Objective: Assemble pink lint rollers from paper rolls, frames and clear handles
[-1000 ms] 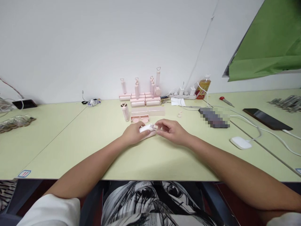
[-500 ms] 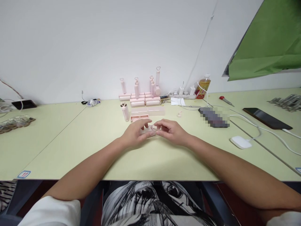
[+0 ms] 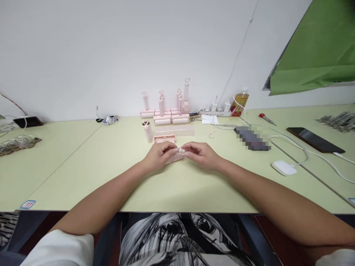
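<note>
Between my two hands is a small clear-and-white part (image 3: 181, 150), too small to name. My left hand (image 3: 161, 154) pinches its left end, and my right hand (image 3: 202, 155) has thumb and fingers closed at its right end. Under my left fingers a pale pink case piece (image 3: 175, 159) lies on the table. Just beyond sits an open pink case (image 3: 165, 139) with small contents I cannot make out. A pink cylinder (image 3: 148, 131) with a dark top stands to its left.
Pink boxes (image 3: 162, 120) and upright tubes with heart-shaped loops (image 3: 161, 106) stand by the wall. A translucent pink strip (image 3: 174, 130) lies before them. To the right are a phone (image 3: 252, 138), white cables, a white charger (image 3: 284, 167), a screwdriver (image 3: 266, 118) and a drink bottle (image 3: 240, 102).
My fingers have drawn in around the small clear-and-white part, which now shows above the pale pink piece. My left fingers, more spread before, have closed into a pinch.
</note>
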A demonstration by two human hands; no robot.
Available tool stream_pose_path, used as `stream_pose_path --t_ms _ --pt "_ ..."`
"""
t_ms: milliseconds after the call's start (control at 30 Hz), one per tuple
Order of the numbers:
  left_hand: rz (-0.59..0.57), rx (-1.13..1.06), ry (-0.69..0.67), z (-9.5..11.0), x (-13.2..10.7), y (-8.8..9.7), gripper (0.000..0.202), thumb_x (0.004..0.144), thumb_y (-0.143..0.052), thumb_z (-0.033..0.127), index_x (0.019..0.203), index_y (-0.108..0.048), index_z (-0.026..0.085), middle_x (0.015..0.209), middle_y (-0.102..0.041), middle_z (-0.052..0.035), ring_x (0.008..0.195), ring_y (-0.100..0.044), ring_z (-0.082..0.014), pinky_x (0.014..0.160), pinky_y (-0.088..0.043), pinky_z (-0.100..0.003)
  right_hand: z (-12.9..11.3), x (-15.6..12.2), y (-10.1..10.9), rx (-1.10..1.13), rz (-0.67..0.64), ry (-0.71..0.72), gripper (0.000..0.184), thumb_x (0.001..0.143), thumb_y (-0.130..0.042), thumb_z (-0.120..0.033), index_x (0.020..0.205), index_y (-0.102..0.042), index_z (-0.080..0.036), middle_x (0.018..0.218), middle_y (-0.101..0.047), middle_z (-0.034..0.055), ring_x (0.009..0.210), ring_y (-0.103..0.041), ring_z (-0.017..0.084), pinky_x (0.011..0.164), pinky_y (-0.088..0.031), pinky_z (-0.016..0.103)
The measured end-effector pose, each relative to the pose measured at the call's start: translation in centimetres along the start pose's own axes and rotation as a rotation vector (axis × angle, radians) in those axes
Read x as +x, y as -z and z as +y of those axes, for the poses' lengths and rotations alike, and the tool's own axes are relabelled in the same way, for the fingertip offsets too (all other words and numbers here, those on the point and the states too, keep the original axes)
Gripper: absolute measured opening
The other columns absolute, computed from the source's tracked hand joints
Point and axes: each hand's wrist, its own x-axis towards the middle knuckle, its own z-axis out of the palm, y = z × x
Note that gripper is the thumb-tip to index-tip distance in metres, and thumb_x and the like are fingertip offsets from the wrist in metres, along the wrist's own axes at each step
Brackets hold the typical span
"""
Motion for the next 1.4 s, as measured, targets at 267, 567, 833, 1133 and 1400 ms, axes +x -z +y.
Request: stream_pose_path --t_ms 267,567,833,1133,1400 --pt "0.251 -0.087 0.115 -0.3 0.1 0.2 0.028 0.094 -0.046 0.043 0.087 -0.056 0.018 0.070 -0.059 0.0006 0.061 -0.056 -0.0108 0.058 -0.045 -0.023 0.4 0.4 0.1 0.109 0.158 -0.106 0.033 0.081 -0.064 -0.044 0.101 -0.064 -0.018 0.074 -0.059 0.0001 0.061 -0.051 0.013 0.057 -0.041 0.027" --pt "0.351 -0.400 0.247 0.0 0.5 0.2 0.035 0.090 -0.051 0.054 0.083 -0.050 0.019 0.068 -0.057 0.0023 0.050 -0.053 -0.0077 0.046 -0.040 -0.020 0.3 0.6 0.5 -0.017 0.262 -0.103 0.029 0.083 -0.061 -0.041 0.099 -0.065 -0.018 0.078 -0.062 0.0025 0.067 -0.055 0.015 0.062 -0.046 0.030" --pt "0.441 -0.681 0.444 -0.1 1.3 0.9 0.039 0.085 -0.055 0.057 0.079 -0.047 0.020 0.057 -0.060 0.0031 0.034 -0.047 -0.0070 0.029 -0.026 -0.017 3.9 1.7 7.7 -0.588 0.582 -0.230 0.031 0.082 -0.050 -0.024 0.106 -0.068 -0.016 0.114 -0.062 0.0157 0.104 -0.058 0.030 0.090 -0.046 0.045" --pt "0.504 -0.869 0.584 0.3 1.8 1.5 0.037 0.091 -0.048 0.053 0.084 -0.048 0.017 0.066 -0.066 -0.0028 0.031 -0.043 -0.0056 0.027 -0.023 -0.019 7.1 1.7 8.2 -0.751 0.207 -0.463 0.040 0.080 -0.051 -0.012 0.118 -0.065 -0.011 0.118 -0.065 0.0189 0.105 -0.061 0.030 0.092 -0.044 0.040" --pt "0.469 -0.992 0.684 0.2 1.9 1.7 0.024 0.093 -0.051 0.042 0.096 -0.051 0.018 0.062 -0.060 0.0019 0.036 -0.049 -0.0064 0.033 -0.037 -0.016 5.7 1.8 6.8 -0.681 0.169 -0.412 0.006 0.077 -0.060 -0.022 0.074 -0.064 -0.018 0.079 -0.070 0.0069 0.073 -0.061 0.019 0.064 -0.044 0.030"
